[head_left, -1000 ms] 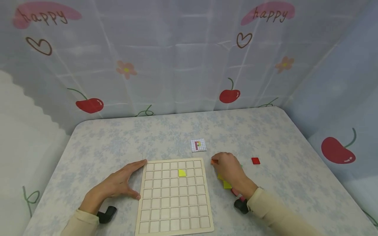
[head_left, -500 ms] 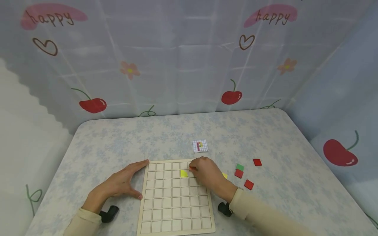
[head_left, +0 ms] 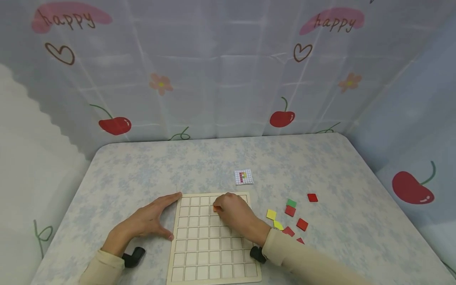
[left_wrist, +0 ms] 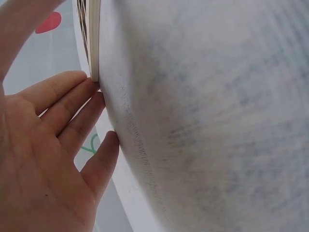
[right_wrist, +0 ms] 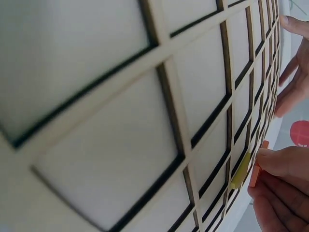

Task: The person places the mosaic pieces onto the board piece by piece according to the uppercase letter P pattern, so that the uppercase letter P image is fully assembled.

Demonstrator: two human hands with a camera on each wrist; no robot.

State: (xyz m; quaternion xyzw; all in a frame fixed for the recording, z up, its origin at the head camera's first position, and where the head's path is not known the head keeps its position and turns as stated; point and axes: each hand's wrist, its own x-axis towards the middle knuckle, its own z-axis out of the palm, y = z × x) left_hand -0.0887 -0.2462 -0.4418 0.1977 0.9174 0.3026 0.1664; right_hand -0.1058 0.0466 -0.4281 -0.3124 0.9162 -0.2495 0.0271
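A square wooden grid board (head_left: 192, 245) lies on the table. My left hand (head_left: 144, 221) rests along its left side, fingers spread and fairly straight, fingertips touching the edge near the top corner and the thumb lower down. Over the upper part of the board, my right hand (head_left: 238, 215) pinches a small orange tile (head_left: 215, 208) between thumb and fingertips. In the right wrist view the orange tile (right_wrist: 259, 164) is tilted close to the grid, beside a yellow tile (right_wrist: 240, 170) in the board. From the head view, my right hand hides that yellow tile.
Loose tiles lie right of the board: a yellow one (head_left: 271, 214), a green one (head_left: 291, 203) and several red ones, including a red tile (head_left: 312, 197) farther out. A small printed pattern card (head_left: 244, 177) lies beyond the board. A patterned curtain (head_left: 213, 71) hangs behind the table.
My right hand has carried the orange tile leftward from the loose tiles onto the upper part of the board, uncovering those tiles. The left hand has kept its place at the board's edge.
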